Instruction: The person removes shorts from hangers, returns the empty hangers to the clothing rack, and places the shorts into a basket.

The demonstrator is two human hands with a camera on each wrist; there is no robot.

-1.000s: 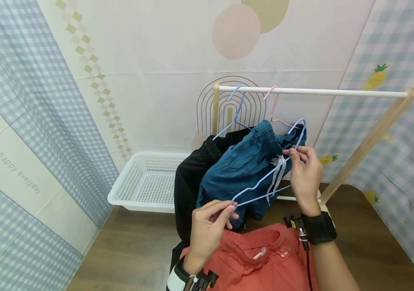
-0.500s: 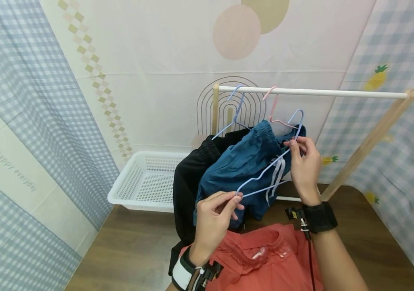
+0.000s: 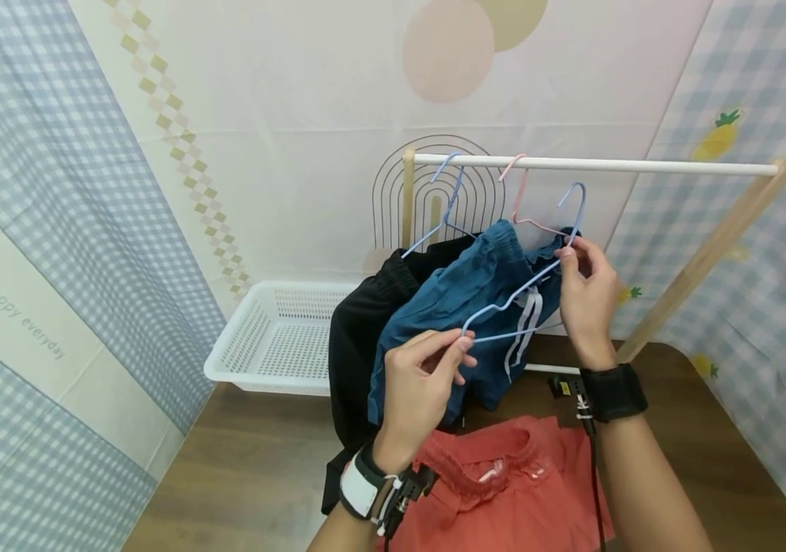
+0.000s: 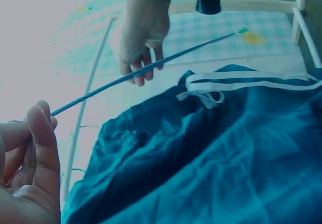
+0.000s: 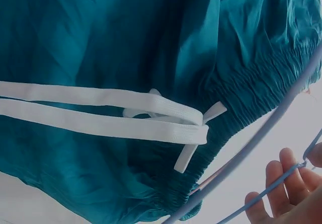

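Observation:
A light blue wire hanger (image 3: 527, 287) is held between both hands in front of the rack. My left hand (image 3: 427, 376) pinches its lower left end, and the same hand (image 4: 27, 158) shows at the wire's end in the left wrist view. My right hand (image 3: 582, 287) pinches the hanger near its hook, just under the white rail (image 3: 593, 164). Teal shorts (image 3: 455, 314) with a white drawstring (image 5: 131, 116) hang behind the hanger on a pink hanger (image 3: 524, 207). Black trousers (image 3: 358, 337) hang at their left on another blue hanger (image 3: 444, 207).
A white perforated basket (image 3: 275, 341) sits on the brown table (image 3: 248, 475) left of the rack. An orange-red garment (image 3: 510, 483) lies near me between my forearms. The rack's wooden leg (image 3: 703, 261) slants down at the right. Patterned cloth walls close in on all sides.
Both hands have lifted the light blue hanger up and slightly right, bringing its hook closer to the rail. The grips are the same.

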